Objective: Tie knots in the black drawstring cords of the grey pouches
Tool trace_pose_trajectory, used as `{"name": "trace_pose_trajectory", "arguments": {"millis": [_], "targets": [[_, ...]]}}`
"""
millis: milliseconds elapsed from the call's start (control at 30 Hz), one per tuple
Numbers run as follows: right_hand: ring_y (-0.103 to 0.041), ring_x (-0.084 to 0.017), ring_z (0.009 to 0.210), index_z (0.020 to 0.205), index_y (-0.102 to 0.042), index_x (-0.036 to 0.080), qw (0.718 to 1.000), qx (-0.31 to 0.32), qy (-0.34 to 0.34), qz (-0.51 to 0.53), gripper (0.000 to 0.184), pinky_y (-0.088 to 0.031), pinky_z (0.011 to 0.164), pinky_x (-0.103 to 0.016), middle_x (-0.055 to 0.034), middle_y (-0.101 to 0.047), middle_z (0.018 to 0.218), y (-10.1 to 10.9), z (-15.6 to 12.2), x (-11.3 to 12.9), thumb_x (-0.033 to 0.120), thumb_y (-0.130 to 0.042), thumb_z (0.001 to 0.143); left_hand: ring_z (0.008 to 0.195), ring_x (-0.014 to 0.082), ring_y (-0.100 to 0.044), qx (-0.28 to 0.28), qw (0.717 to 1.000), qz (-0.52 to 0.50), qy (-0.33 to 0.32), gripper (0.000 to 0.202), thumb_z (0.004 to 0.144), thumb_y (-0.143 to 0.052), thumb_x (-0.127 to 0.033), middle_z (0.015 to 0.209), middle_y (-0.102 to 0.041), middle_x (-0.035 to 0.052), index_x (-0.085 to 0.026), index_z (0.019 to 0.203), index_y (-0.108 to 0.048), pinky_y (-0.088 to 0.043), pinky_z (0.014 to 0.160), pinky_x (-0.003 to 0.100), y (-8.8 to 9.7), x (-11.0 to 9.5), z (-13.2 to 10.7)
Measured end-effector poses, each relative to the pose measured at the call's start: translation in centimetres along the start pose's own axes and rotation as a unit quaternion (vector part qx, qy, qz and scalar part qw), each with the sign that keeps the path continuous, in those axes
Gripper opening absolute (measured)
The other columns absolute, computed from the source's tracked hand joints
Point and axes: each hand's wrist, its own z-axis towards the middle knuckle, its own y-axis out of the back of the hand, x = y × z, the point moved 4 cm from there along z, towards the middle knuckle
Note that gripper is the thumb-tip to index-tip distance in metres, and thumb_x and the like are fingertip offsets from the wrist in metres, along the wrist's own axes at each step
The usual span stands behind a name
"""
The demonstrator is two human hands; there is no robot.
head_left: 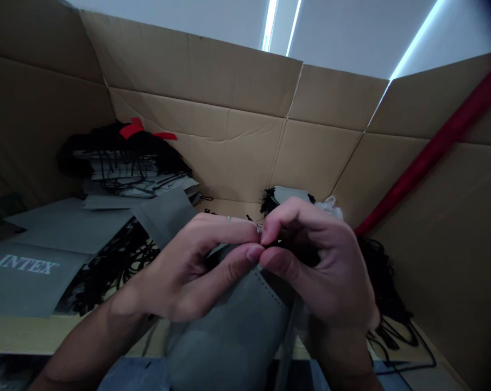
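Fingers (282,214) inside a cardboard carton (233,146)

A light wooden table (33,334), flat grey fabric bags (37,277) printed INTEX on it, tangled black cords (111,269) beside them, a pile of folded bags (123,174), cardboard walls (229,144) standing behind

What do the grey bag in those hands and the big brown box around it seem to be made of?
The grey bag looks like non-woven fabric, matte and felt-like, with a dotted pressed seam along its edge, though the exact fibre can't be told. The box looks like plain brown cardboard, probably corrugated, with a dull finish and creased fold lines.
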Motion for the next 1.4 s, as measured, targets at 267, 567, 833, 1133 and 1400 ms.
{"name": "trace_pose_trajectory", "arguments": {"millis": [267,567,833,1133,1400], "targets": [[-0.057,-0.011,0.061,0.094,-0.073,0.021,0.998,-0.018,-0.015,0.056,0.030,-0.045,0.056,-0.025,0.0011,-0.071,0.079,1.9,-0.1,-0.5,0.037,-0.081,0.118,0.066,0.0175,-0.050,0.027,0.999,-0.020,-0.002,0.048,0.124,-0.058,-0.040,0.072,-0.050,0.0002,-0.023,0.079,-0.054,-0.046,0.061,0.034,0.7,-0.4,-0.8],[-0.036,-0.009,0.066,0.080,-0.057,0.020,0.995,0.050,-0.018,-0.087,0.066,-0.028,0.057,-0.026,0.0067,-0.044,0.071,0.0,-0.5,-1.3,0.075,-0.084,0.106,0.066,0.0112,-0.045,-0.011,0.986,0.153,-0.071,0.030,0.116,-0.058,-0.009,0.078,-0.048,-0.0055,-0.021,0.089,-0.053,-0.035,0.059,0.029,0.1,-0.5,-0.3],[-0.040,-0.009,0.061,0.078,-0.069,0.020,0.998,0.055,-0.042,0.005,0.042,-0.033,0.055,-0.025,0.0067,-0.052,0.068,-0.1,-0.2,-1.2,0.026,-0.079,0.119,0.065,0.0143,-0.051,-0.030,0.977,0.160,-0.136,0.024,0.113,-0.059,-0.008,0.078,-0.057,-0.0030,-0.022,0.095,-0.065,-0.042,0.061,0.031,-0.3,0.0,-0.2],[-0.037,-0.012,0.057,0.076,-0.063,0.022,0.977,0.077,-0.106,0.167,0.050,-0.034,0.054,-0.030,0.0050,-0.054,0.067,-1.0,-0.6,-2.2,0.034,-0.066,0.125,0.077,0.0150,-0.073,-0.015,0.996,-0.030,-0.084,0.040,0.125,-0.062,-0.030,0.086,-0.079,0.0043,-0.018,0.092,-0.081,-0.055,0.070,0.028,-0.4,0.3,0.4],[-0.049,-0.014,0.068,0.084,-0.064,0.022,0.994,0.056,-0.075,0.060,0.063,-0.036,0.062,-0.033,0.0012,-0.056,0.076,0.3,-1.0,-1.9,0.058,-0.044,0.131,0.069,0.0140,-0.057,-0.022,0.999,-0.008,-0.031,0.040,0.126,-0.056,-0.028,0.080,-0.063,-0.0009,-0.021,0.089,-0.069,-0.050,0.064,0.028,0.8,0.6,-0.1]]}}
